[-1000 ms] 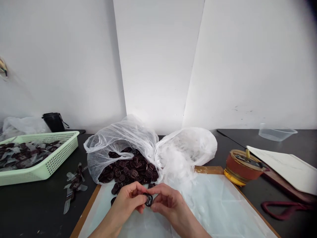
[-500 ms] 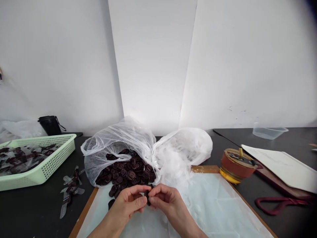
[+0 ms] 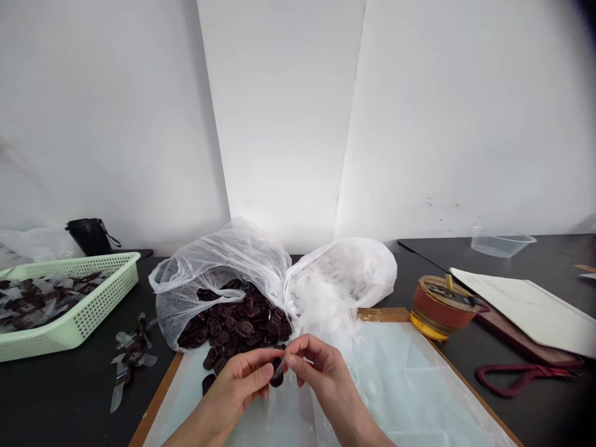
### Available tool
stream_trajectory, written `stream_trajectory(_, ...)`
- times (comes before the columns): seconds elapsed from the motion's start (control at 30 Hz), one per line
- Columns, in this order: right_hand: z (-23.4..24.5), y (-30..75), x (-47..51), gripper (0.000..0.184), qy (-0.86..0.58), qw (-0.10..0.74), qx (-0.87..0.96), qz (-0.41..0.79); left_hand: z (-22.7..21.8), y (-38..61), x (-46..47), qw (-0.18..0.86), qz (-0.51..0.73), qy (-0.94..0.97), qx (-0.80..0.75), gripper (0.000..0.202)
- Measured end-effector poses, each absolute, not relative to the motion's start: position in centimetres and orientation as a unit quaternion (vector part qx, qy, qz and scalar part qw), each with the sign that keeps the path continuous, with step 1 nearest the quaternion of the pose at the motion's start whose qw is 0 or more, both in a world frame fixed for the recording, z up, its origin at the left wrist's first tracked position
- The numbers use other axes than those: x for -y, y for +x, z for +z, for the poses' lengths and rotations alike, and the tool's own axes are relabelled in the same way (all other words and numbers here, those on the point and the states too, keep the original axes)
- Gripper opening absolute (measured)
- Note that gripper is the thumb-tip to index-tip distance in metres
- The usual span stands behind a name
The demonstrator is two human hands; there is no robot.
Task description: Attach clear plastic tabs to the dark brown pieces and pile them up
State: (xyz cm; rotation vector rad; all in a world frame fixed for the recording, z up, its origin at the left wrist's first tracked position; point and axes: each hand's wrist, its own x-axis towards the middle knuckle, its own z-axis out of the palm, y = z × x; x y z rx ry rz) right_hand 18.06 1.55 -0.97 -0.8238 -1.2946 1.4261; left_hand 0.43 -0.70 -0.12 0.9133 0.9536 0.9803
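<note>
My left hand (image 3: 242, 382) and my right hand (image 3: 314, 367) meet low in the middle, over a white sheet on a wooden board (image 3: 400, 385). Between their fingertips they pinch one small dark brown piece (image 3: 278, 375) with a thin clear strip on it. Just behind my hands lies an opened clear plastic bag (image 3: 218, 273) full of the same dark brown pieces (image 3: 237, 323). A few of these pieces have spilled onto the sheet by my left hand.
A second clear bag (image 3: 344, 279) of pale strips sits right of the first. A green basket (image 3: 84, 304) with finished pieces stands at left, loose ones (image 3: 133, 354) beside it. A round brown tin (image 3: 440, 304), papers (image 3: 526, 307), a red cord (image 3: 516, 379) and a clear tub (image 3: 500, 243) lie at right.
My hands have stayed together on the dark piece and turned it; a thin clear strip now shows at my right fingertips. The view has shifted slightly.
</note>
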Motion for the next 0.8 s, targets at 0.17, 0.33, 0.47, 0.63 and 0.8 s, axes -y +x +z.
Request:
stream_trajectory(0.17, -0.8, 17.9, -1.5, 0.033, -0.305, 0.491, 0.509, 0.638, -0.3, 0.7, 0.6, 0.683, 0.428, 0.426, -0.410, 0.034)
stream_trajectory(0.33, -0.7, 18.0, -1.3, 0.035, -0.314, 0.469, 0.490, 0.665, -0.6, 0.4, 0.4, 0.680, 0.435, 0.432, -0.402, 0.035)
stream_trajectory(0.47, -0.4, 18.2, -1.2, 0.037, -0.348, 0.441, 0.472, 0.679, -1.4, 0.1, 0.2, 0.662, 0.452, 0.429, -0.416, 0.039)
stream_trajectory(0.63, -0.4, 18.1, -1.4, 0.036, -0.348, 0.457, 0.460, 0.677, -1.4, 0.4, 0.3, 0.644, 0.462, 0.449, -0.412, 0.038)
stream_trajectory(0.8, -1.6, 17.7, -2.0, 0.038, -0.372, 0.470, 0.438, 0.670, -1.2, 0.8, 0.5, 0.615, 0.471, 0.475, -0.418, 0.035)
